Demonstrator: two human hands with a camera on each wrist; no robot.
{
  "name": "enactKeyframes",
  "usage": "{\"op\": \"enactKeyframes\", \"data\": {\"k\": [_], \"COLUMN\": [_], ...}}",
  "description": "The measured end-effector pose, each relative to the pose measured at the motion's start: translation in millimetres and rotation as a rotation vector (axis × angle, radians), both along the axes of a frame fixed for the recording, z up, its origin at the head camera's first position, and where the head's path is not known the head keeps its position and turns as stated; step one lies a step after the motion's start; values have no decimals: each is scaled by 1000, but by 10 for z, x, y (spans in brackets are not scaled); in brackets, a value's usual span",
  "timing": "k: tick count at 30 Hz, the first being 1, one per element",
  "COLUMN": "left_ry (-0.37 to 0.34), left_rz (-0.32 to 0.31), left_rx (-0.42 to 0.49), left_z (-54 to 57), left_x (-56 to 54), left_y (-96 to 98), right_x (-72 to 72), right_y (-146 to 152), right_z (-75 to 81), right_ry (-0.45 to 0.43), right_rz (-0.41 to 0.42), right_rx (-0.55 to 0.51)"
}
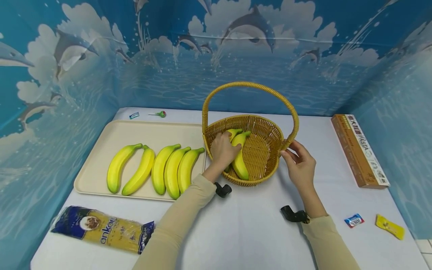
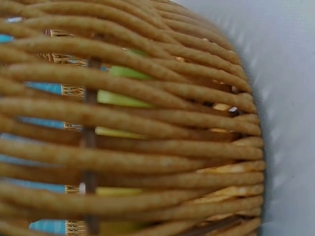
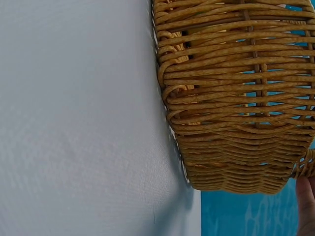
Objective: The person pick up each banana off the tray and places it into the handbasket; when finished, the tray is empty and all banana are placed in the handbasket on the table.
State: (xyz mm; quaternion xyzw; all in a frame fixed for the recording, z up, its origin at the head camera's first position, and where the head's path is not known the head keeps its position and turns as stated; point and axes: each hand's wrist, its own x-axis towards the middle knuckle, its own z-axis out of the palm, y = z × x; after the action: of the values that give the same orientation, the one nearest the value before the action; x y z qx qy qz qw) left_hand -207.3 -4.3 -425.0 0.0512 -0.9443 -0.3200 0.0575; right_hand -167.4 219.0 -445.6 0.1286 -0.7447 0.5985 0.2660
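Observation:
A woven wicker basket (image 1: 260,161) with a tall arched handle stands at the middle of the table. My left hand (image 1: 224,150) reaches inside its left part and grips a yellow banana (image 1: 235,132), which the hand mostly covers. Right beside it lies another banana (image 1: 240,161), close to my left thumb. My right hand (image 1: 301,165) holds the basket's right rim at the foot of the handle, thumb at the front. The left wrist view is filled by the basket's weave (image 2: 162,147), with yellow-green showing through gaps. In the right wrist view, fingertips (image 3: 305,196) meet the rim.
Several bananas (image 1: 170,170) lie on a beige tray (image 1: 101,135) left of the basket. A pasta bag (image 1: 104,228) lies front left, a pasta box (image 1: 360,150) at right. Small wrapped candies (image 1: 354,220), a yellow packet (image 1: 389,226) and a lollipop (image 1: 162,114) are scattered around.

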Motion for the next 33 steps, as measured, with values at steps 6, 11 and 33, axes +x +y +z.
{"op": "enactKeyframes", "data": {"k": [6, 11, 33], "left_ry": [63, 154, 222], "left_rz": [-39, -154, 303], "left_rx": [59, 166, 229], "left_z": [12, 79, 394], "left_x": [0, 99, 804], "left_y": [-12, -46, -2621], "right_x": [-33, -40, -31], "right_y": [0, -10, 15], "right_z": [-19, -36, -25], "right_ry": [5, 3, 10], "right_rz": [-8, -18, 2], "right_rx": [15, 15, 2]}}
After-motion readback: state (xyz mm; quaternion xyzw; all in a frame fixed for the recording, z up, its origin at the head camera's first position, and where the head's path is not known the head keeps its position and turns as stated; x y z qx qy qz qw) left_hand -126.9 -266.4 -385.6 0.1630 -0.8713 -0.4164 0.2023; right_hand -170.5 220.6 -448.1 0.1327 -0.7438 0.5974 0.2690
